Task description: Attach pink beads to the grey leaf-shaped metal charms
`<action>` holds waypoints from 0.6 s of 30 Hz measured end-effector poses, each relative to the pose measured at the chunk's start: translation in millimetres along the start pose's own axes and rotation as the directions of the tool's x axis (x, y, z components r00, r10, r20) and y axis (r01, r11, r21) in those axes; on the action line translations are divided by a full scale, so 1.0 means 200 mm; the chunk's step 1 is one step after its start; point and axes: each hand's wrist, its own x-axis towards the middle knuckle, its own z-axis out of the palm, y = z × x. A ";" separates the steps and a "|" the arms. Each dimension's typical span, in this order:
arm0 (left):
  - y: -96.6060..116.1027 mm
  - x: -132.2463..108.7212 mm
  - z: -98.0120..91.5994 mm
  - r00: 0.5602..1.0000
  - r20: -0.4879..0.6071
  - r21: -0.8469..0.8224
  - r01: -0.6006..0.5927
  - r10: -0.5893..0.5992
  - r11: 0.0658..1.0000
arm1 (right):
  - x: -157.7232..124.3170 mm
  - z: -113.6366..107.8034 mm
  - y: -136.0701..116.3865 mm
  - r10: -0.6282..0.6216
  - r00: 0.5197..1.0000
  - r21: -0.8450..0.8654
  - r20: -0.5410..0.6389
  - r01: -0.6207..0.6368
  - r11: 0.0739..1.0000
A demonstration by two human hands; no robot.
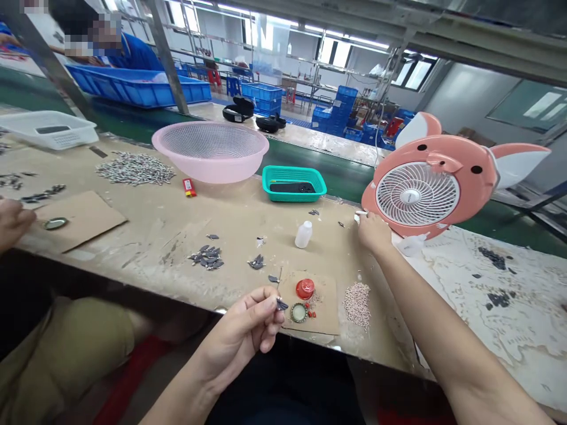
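Dark grey piece (282,304) pinched tight in my left hand (241,333), just above a cardboard square (325,295); my right hand (374,231) lies curled on the bench (239,218) beside a pink fan (469,189), and I can't tell if it grasps anything.

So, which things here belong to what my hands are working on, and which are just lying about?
Working with:
left hand pinching a small dark piece; right hand at a small white piece; cardboard square with red cap and round metal bezel; pale bead pile; dark pieces.

Lying about:
pink colander; teal basket; red lighter; pig-shaped fan.
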 end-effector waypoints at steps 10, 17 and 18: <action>-0.03 -0.01 0.03 1.000 -0.002 0.058 0.004 -0.004 0.998 | 0.06 -0.03 0.22 0.264 0.903 0.271 -0.339 -0.175 0.947; -0.05 0.01 0.10 0.998 0.037 0.106 0.039 -0.043 0.994 | 0.10 -0.31 0.51 0.384 0.606 0.489 -0.696 0.009 0.872; -0.06 0.01 0.11 0.998 0.038 0.108 0.045 -0.049 0.993 | 0.06 -0.36 0.55 0.350 0.589 0.479 -0.728 0.072 0.875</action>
